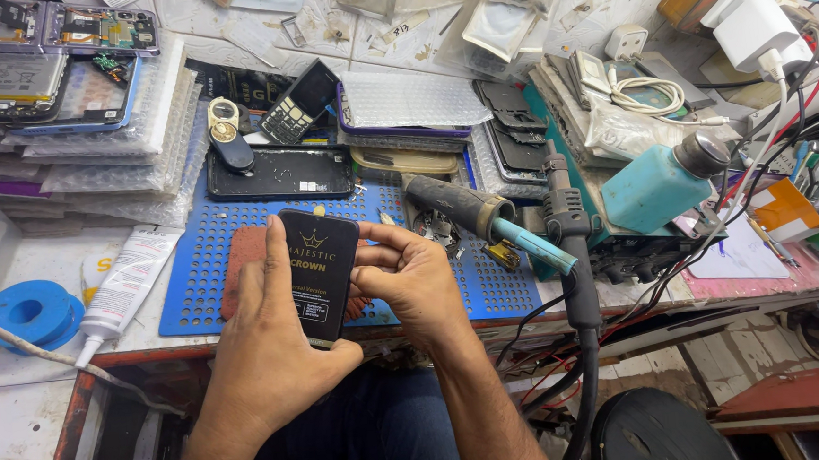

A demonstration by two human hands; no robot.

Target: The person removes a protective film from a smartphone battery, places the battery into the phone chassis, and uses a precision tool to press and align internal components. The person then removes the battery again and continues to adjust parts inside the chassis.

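While both hands meet over the near edge of the blue perforated mat [489, 287], the thing they share is a flat black packet [321, 271] with gold print, shaped like a slim phone-sized sleeve, and its long axis stands nearly upright in the view, running from the person's lap up toward the bench. The left hand [270, 347] lies behind and to the left of the packet, palm toward it, with the index finger stretched straight up along the packet's left edge and the thumb hooked under the bottom corner, so that hand is closed on it as a cradle. The right hand [413, 282] comes in from the right side, its fingers curled and pinching the packet's right edge about halfway up; it too grips the packet, though how the fingertips sit on the edge cannot be made out. Both hands touch it, the left carrying more of its length, the right working only the one side. Both forearms rise from the bottom of the view and converge, wrists held above the bench edge rather than resting on it. Just beyond the fingers a reddish pad [241, 269] lies on the mat, a black phone body [280, 173] lies farther back, and a hot-air handle [470, 212] with a teal tip rests to the right, well clear of the grip.
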